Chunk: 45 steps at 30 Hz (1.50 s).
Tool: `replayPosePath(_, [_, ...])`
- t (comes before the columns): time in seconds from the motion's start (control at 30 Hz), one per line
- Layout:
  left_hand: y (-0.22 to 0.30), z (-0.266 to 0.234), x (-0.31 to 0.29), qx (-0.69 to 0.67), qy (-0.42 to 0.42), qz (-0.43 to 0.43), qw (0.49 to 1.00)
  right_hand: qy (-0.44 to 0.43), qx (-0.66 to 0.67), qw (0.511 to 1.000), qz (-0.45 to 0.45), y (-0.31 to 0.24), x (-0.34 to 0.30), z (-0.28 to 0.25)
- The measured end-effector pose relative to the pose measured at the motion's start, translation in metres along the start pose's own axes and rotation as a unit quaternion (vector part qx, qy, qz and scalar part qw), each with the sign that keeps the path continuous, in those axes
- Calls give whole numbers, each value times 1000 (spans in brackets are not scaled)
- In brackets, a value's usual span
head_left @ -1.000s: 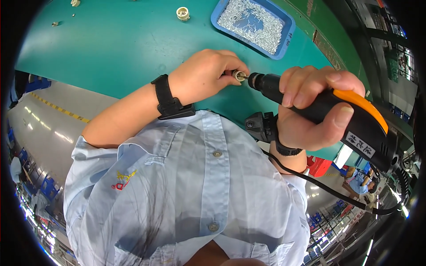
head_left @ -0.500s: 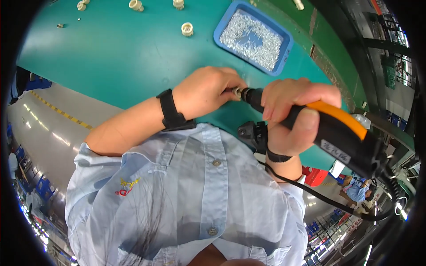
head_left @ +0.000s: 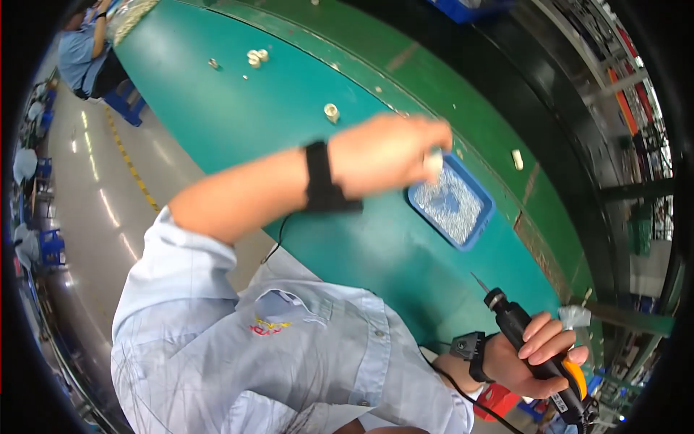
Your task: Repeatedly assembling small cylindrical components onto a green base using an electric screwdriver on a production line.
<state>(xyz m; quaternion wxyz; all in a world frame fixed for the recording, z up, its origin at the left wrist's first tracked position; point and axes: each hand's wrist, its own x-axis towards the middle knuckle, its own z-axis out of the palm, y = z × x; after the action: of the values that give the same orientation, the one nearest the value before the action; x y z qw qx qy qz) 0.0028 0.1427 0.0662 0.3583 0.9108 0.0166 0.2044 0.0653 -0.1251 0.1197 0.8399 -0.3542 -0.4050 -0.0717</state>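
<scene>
My left hand (head_left: 387,153), slightly blurred, reaches across the bench at the near-left rim of a blue tray (head_left: 483,230) of small silvery pieces. Its fingers are closed on a small cream plastic fitting (head_left: 433,165), partly hidden by them. Lower right, my right hand (head_left: 533,358) wraps around a black and orange electric screwdriver (head_left: 515,323). The thin bit (head_left: 478,281) points up and left, touching nothing. Behind my left hand stands another cream fitting (head_left: 331,113).
More cream fittings (head_left: 257,56) and a small metallic part (head_left: 213,64) lie farther left on the green bench (head_left: 217,101). A white cylinder (head_left: 517,160) rests on the green strip beyond the tray. At the far left a person (head_left: 83,54) sits by the bench.
My left hand has left the screwdriver tip and moved outward beside the tray with a cream fitting. My right hand has drawn the screwdriver down and right. The view has turned.
</scene>
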Motion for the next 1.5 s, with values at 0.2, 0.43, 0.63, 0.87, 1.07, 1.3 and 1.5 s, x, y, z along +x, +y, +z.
replayPosePath(0.2, [-135,-50,86,53,-51,-237,969,-13,-49,993,105,17,-14,-16])
replayPosePath(0.43, [-203,-53,124,-42,-43,-286,956,45,-149,982,104,25,-21,-29])
replayPosePath(0.63, [-302,-126,112,221,400,-362,812,52,-194,974,104,35,-19,-36])
replayPosePath(0.87, [-386,-163,94,-83,229,-366,898,115,-263,951,119,40,-18,-48])
replayPosePath(1.07, [-308,-146,83,-131,299,-292,899,83,-226,964,110,44,-14,-40])
replayPosePath(1.3, [-4,-15,-1,-332,-17,-180,926,114,-192,963,150,39,-16,-50])
replayPosePath(1.5, [31,102,-45,-228,-201,-168,938,63,-166,965,194,29,-12,-51])
